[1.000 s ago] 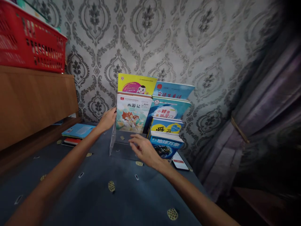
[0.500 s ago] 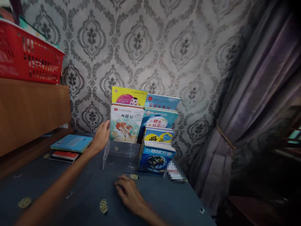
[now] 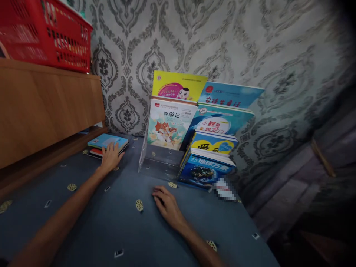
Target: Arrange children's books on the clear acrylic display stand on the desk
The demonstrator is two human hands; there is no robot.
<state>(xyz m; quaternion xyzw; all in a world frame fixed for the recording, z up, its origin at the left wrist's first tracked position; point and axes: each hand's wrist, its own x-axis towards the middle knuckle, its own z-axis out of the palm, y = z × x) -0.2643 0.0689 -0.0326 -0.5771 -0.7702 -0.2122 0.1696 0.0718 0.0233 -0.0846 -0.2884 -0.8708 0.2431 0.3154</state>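
My left hand (image 3: pixel 110 157) reaches over the near right side of a small stack of books, its fingers spread at the light blue top book (image 3: pixel 104 141). A red book (image 3: pixel 96 151) lies under that one. Resting on the blue-grey cloth, my right hand (image 3: pixel 165 204) has loosely curled, parted fingers and holds nothing. Beyond it stands a clear tiered rack (image 3: pixel 161 165). The rack holds a white-covered book (image 3: pixel 169 126) and a yellow book (image 3: pixel 178 85) on the left, and several blue books, including a dark blue one (image 3: pixel 204 172), on the right.
A red basket (image 3: pixel 63 40) sits on a wooden cabinet (image 3: pixel 50 111) at the left. Patterned wallpaper backs the table (image 3: pixel 91 230). A pixelated item (image 3: pixel 224 189) lies right of the rack, and a tied curtain (image 3: pixel 294 185) hangs at the right.
The view has turned and come closer to the rack. My left hand has left the rack's left side and moved left to the stack of books. My right hand stays on the cloth.
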